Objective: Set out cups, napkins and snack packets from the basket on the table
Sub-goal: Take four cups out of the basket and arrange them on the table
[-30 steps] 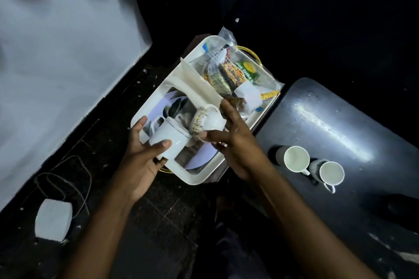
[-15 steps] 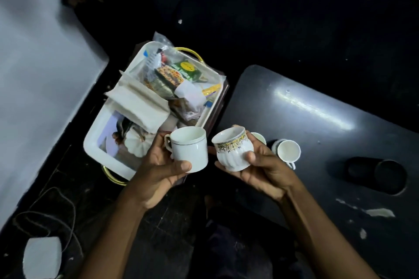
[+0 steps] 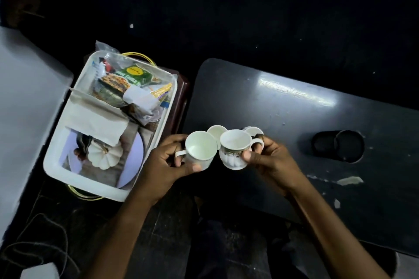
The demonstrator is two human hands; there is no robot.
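The plain cup [image 3: 200, 150] was white. The other cup [image 3: 233, 153] was white with a gold and dark band. The table [image 3: 294, 120] was black. The basket [image 3: 59, 161] was white.

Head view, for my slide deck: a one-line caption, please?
Left hand and right hand each carry a cup over the dark table, beside the white basket.

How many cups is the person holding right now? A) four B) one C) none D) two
D: the left hand grips a plain white cup and the right hand grips a patterned cup; two more cups stand on the table behind them.
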